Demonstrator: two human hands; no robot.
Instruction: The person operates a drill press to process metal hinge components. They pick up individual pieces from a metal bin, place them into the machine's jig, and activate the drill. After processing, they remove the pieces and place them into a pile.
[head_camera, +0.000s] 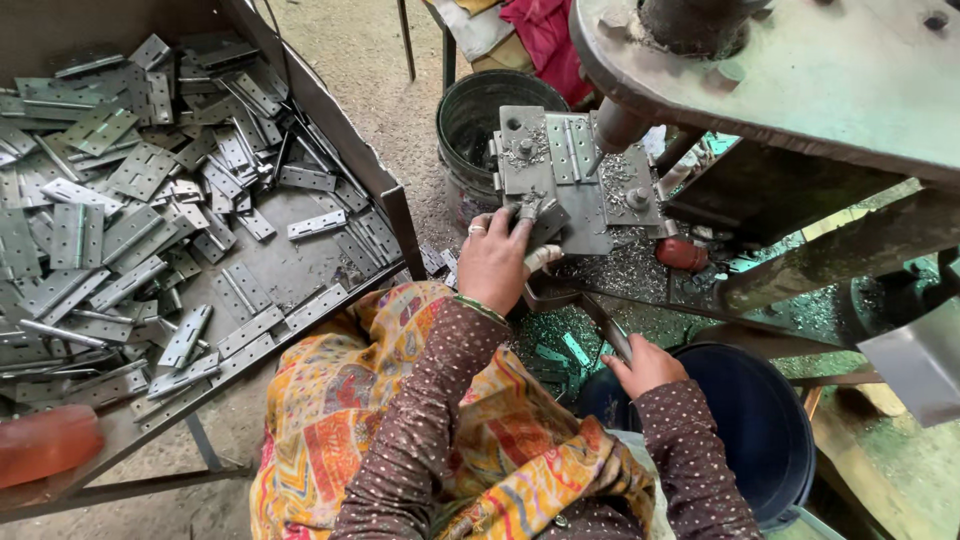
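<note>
Head view. The person is sitting at a grey metal drill press (800, 80) on a bare, dusty concrete floor (370, 70) littered with metal shavings. The left hand (495, 262) is pressing down on the press's jig plate (600, 215), its fingers curled around a small hinge piece (540, 215) near the plate's front left edge; a ring is showing on one finger. A flat grey hinge (570, 148) is lying on the plate's upper part, just beside the drill spindle (620, 128). The right hand (645, 365) is gripping a thin metal lever (608, 335) below the plate, fingers closed around it, above a dark blue bucket (770, 440). A black bucket (480, 125) is standing behind the plate. To the left, a large metal tray (330, 110) on a steel frame is holding a loose heap of grey hinges (130, 200).

Obscured items: the drill tip is hidden behind the spindle; the hinge piece is largely covered by the left fingers. An orange blurred object (45, 442) at the lower left cannot be identified. The press is cut off by the top and right edges. A red cloth (545, 35) is partly out of view at the top.
</note>
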